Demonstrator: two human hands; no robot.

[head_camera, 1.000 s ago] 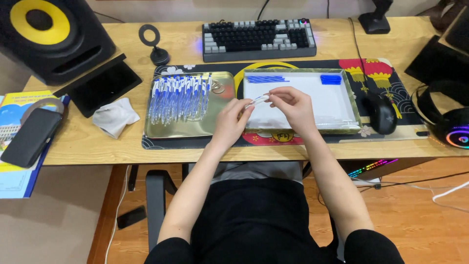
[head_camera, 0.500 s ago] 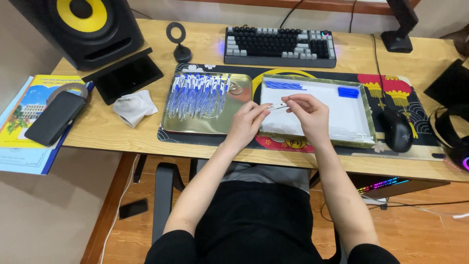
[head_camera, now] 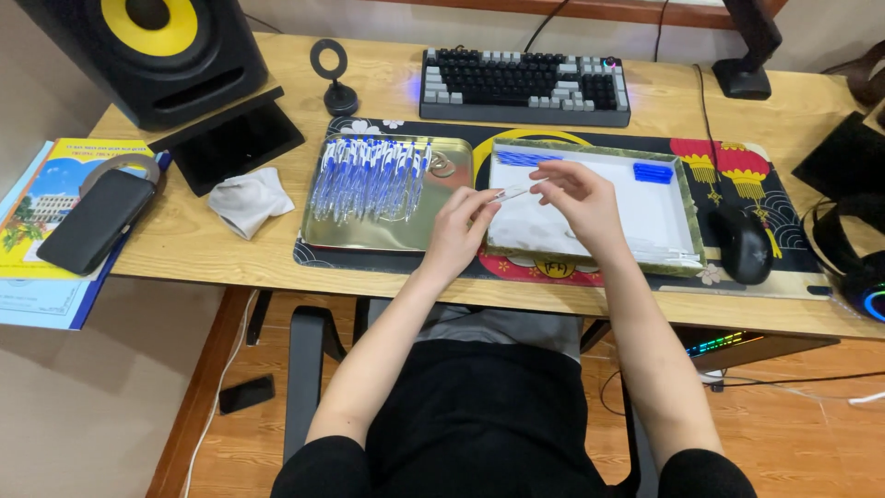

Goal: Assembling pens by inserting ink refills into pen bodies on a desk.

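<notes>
Left hand (head_camera: 458, 231): fingers pinch one end of a clear pen barrel (head_camera: 510, 194).
Right hand (head_camera: 579, 195): fingers grip its other end, above the white tray (head_camera: 664, 205).
Left of tray: gold tray (head_camera: 454, 198) of blue-capped pens (head_camera: 369, 178).

I see a dark, blank rectangular tablet screen (head_camera: 230, 140) lying left of the gold tray (head_camera: 318, 235), beside the yellow-covered booklet (head_camera: 55, 180).

A wooden desk (head_camera: 387, 88) is carrying a speaker (head_camera: 157, 51), tablet (head_camera: 230, 138), cloth (head_camera: 247, 200), case (head_camera: 97, 221) lying on booklets (head_camera: 37, 198), ring stand (head_camera: 332, 78), keyboard (head_camera: 525, 85), headphones (head_camera: 853, 258) and a mat (head_camera: 737, 152) lying under two trays.
</notes>
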